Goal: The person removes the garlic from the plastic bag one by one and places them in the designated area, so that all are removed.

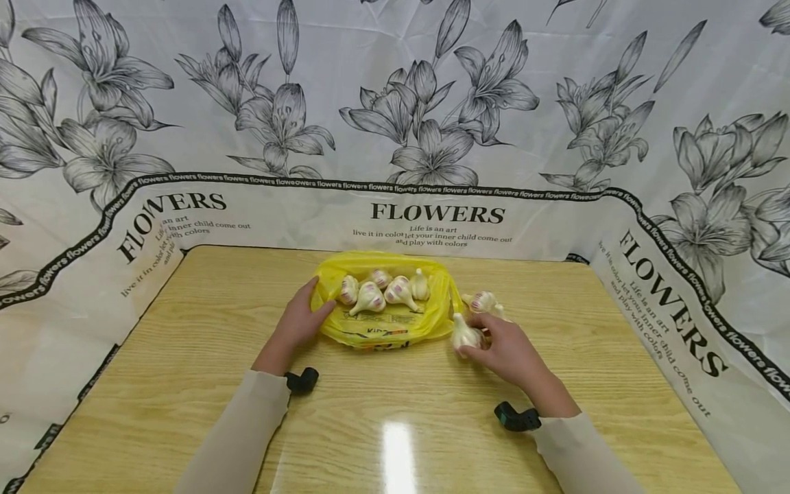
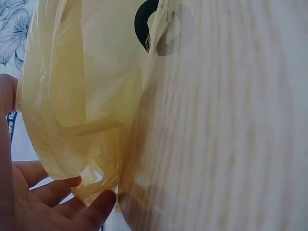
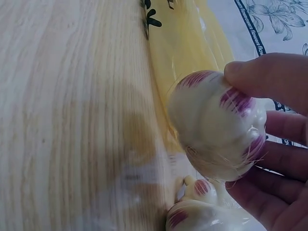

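A yellow plastic bag (image 1: pixel 426 329) lies on the table, its mouth spread wide, with several garlic bulbs (image 1: pixel 368 298) in it. My left hand (image 1: pixel 300 319) holds the bag's left edge. Thin yellow film (image 2: pixel 67 110) hangs by the fingers in the left wrist view. Just right of the bag, my right hand (image 1: pixel 507 348) grips a garlic bulb (image 1: pixel 467 335) between thumb and fingers, stem up. Purple streaks mark this held garlic bulb (image 3: pixel 216 125) in the right wrist view. Behind that hand lie more garlic bulbs (image 1: pixel 483 302), partly hidden by it.
The wooden table (image 1: pixel 345 425) shows a bright light reflection near its front. Behind it and along both sides hangs a white cloth (image 1: pixel 296 219) printed with flowers and lettering. A dark wrist device (image 1: pixel 301 381) sits at each sleeve cuff.
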Motion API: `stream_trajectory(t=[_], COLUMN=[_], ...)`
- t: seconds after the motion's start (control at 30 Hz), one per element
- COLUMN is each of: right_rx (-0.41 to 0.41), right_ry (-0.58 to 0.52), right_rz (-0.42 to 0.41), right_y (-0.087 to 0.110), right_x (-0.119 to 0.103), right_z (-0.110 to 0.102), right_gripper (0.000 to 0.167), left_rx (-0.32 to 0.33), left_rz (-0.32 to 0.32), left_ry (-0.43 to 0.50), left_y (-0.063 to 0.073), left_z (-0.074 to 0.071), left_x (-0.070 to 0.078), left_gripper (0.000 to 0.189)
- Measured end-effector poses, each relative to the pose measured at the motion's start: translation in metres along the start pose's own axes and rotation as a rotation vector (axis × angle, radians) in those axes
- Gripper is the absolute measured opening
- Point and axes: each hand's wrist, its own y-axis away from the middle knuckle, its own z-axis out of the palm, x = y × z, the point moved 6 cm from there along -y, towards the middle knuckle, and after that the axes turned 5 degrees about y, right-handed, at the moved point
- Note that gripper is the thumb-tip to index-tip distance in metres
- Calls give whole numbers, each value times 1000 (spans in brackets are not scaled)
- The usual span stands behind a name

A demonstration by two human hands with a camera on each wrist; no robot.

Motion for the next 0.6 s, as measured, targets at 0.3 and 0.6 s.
stream_trajectory(t=[0.3, 0.6], right_rx=[24, 19], right_ry=[122, 209], right_rz=[-75, -116], right_y=[8, 9], right_x=[-3, -5], right_z=[-2, -2], right_gripper=[45, 34], left_rx=[-3, -10], left_rz=[0, -6], left_ry=[7, 10], left_y=[0, 0], left_z=[0, 0], left_x=[0, 0], left_gripper=[77, 78])
